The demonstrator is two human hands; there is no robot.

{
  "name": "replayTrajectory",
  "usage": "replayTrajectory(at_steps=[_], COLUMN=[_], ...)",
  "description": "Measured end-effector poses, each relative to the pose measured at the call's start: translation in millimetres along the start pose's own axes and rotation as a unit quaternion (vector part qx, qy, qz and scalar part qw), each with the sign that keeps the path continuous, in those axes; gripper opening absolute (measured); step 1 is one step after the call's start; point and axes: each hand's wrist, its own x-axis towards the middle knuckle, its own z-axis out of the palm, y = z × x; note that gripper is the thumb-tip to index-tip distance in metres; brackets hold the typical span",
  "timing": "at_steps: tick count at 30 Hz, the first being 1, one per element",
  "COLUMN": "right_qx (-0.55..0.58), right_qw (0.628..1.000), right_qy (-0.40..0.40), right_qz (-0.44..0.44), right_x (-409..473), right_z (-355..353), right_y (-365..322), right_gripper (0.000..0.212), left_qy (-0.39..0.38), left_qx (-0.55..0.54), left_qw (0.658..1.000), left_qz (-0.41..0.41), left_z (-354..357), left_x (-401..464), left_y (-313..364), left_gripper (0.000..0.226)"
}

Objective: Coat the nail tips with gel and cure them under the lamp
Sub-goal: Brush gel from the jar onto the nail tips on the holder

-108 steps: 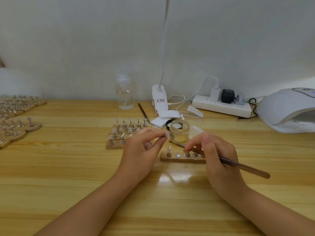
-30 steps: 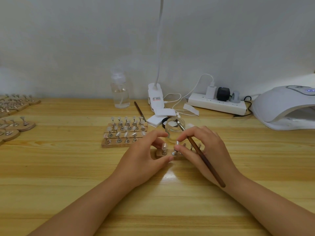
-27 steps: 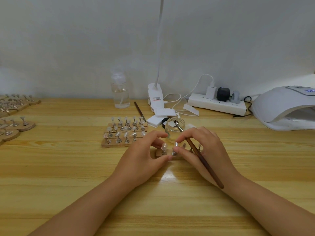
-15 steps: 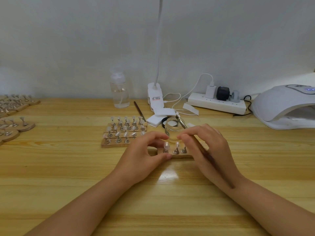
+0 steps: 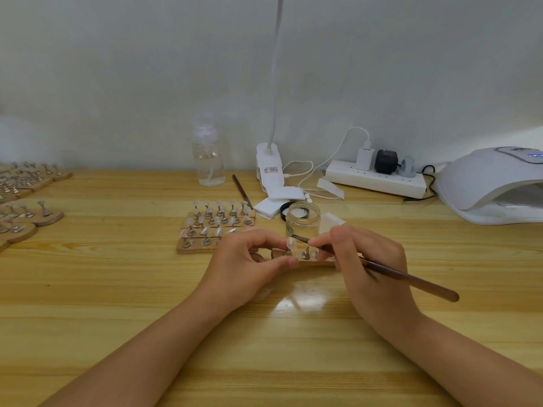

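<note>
A small wooden strip [image 5: 305, 262] with metal nail stands lies on the table in front of me. My left hand [image 5: 244, 264] pinches its left end between thumb and fingers. A pale nail tip [image 5: 290, 242] sits on the leftmost stand. My right hand [image 5: 367, 265] grips a brown gel brush [image 5: 405, 279], whose bristle end touches that nail tip. An open glass gel jar [image 5: 302, 220] stands just behind the strip. The white curing lamp [image 5: 493, 183] sits at the far right.
A wooden block with several nail tips on stands [image 5: 214, 227] lies left of the jar. More stand boards [image 5: 26, 212] fill the left edge. A clear bottle [image 5: 208, 155], a desk lamp base [image 5: 269, 168], a second brush [image 5: 241, 190], white pads [image 5: 271, 202] and a power strip [image 5: 376, 179] line the back.
My right hand has swung the brush down from upright, so its handle now points right and its tip meets the leftmost nail tip. My left hand stays on the strip.
</note>
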Motion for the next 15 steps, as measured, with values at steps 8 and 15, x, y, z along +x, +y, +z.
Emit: replayTrajectory(at_steps=[8,15], right_qx=[0.035,-0.006], right_qw=[0.999,0.999], right_qy=[0.013,0.004], right_qz=[0.033,0.051], right_x=[-5.1,-2.8], right_z=[0.1,1.3], right_y=[-0.6,-1.0], right_gripper=[0.047,0.039], left_qy=[0.001,0.000], left_qx=[0.025,0.030], left_qw=[1.000,1.000], left_qz=[0.006,-0.004], left_z=[-0.2,0.5], left_x=[-0.7,0.2], left_y=[-0.8,-1.4], left_gripper=[0.018,0.017])
